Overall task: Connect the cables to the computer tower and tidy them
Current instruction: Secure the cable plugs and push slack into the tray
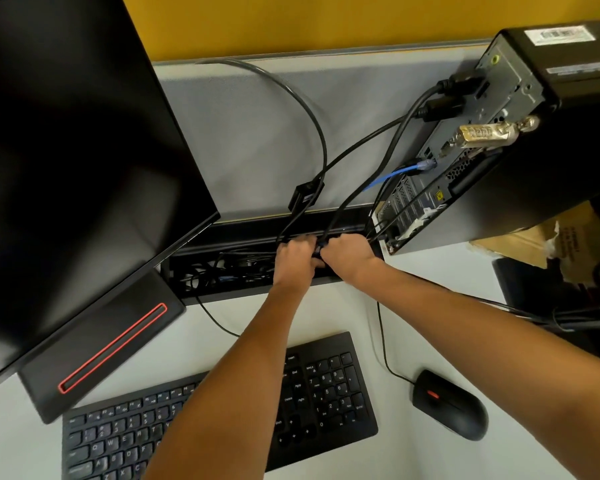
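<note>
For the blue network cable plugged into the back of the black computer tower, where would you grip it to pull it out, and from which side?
Grip the blue network cable at its plug, right against the black computer tower's rear panel, probably coming from the monitor side along the cable's own line. The plug stands straight out of the port there, while the black cables cross farther down.

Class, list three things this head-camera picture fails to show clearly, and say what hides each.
1. What the left hand and right hand hold: their fingers cover the cable bundle.
2. The computer tower front: cut off by the right edge.
3. The tower's top label: print too small to read.
</note>
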### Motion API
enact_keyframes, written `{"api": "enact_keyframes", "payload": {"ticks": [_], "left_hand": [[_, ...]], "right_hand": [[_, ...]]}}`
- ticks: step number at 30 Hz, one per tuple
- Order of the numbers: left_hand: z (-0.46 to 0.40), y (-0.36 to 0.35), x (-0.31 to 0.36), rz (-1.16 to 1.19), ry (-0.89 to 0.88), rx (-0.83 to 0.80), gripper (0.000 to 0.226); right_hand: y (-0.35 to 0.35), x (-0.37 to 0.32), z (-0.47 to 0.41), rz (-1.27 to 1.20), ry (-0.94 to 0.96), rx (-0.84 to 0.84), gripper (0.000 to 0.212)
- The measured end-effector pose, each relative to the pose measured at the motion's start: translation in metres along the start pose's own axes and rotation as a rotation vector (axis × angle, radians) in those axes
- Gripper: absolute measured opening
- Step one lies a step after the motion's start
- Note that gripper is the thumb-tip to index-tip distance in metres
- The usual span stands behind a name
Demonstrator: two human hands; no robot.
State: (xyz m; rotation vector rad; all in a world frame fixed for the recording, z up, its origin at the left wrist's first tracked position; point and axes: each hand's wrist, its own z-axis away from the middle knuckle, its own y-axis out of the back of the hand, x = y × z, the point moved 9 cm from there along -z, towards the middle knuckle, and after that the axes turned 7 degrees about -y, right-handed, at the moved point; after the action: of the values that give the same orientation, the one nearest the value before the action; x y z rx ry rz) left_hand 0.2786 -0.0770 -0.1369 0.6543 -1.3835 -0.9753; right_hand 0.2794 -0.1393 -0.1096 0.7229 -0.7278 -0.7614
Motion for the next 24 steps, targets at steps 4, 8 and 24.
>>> {"api": "enact_keyframes", "payload": {"ticks": [4,8,24], "left_hand": [[0.042,0.036,-0.002,0.121,-0.167,0.230,0.044],[0.078,0.070,-0.047,-0.158,-0.058,0.414,0.033],[0.040,0.053,-0.057,-0.570,-0.014,-0.196,0.012]], "right_hand": [[-0.009,0.001,-0.013,0.063,-0.014,-0.010,0.035],[-0.015,-0.002,-0.013,0.090,-0.029,0.007,0.032],[0.003,-0.002,0.001,-0.295,-0.079,0.054,0.024]]}}
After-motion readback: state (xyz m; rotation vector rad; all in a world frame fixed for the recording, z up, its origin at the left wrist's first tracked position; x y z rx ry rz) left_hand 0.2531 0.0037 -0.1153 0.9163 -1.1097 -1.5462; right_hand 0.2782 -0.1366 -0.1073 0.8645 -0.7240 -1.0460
